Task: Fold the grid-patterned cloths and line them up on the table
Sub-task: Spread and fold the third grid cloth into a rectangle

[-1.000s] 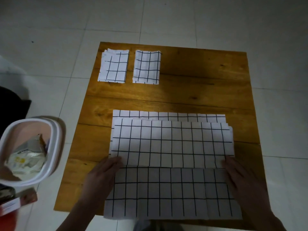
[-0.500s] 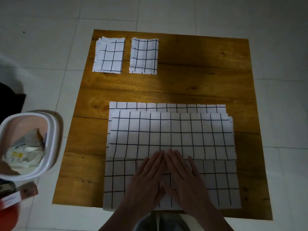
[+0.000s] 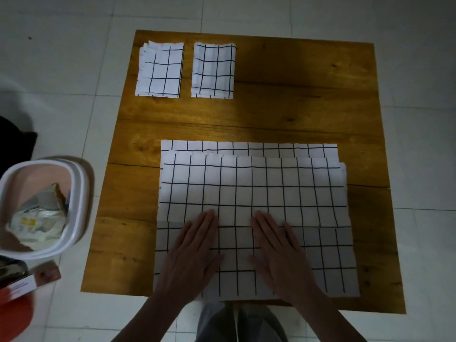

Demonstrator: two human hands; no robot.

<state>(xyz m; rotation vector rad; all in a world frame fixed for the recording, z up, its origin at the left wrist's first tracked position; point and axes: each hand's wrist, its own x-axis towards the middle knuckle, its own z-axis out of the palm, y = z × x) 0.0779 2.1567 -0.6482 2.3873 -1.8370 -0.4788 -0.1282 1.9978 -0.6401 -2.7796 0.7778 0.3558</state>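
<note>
A large white cloth with black grid lines (image 3: 254, 191) lies spread on the near half of the wooden table (image 3: 296, 114), its near part folded up over the middle. My left hand (image 3: 192, 253) and my right hand (image 3: 278, 253) press flat on it side by side, fingers straight, a little apart. Two folded grid cloths lie at the far left of the table: one (image 3: 160, 70) by the corner, another (image 3: 213, 70) just right of it.
A white bin (image 3: 76, 193) holding crumpled wrappers stands on the tiled floor left of the table. A box and something red (image 3: 14, 314) sit at the lower left. The table's far right quarter shows bare wood.
My hands came from the cloth's side edges to its middle, met there, and have now slid slightly apart along the fold.
</note>
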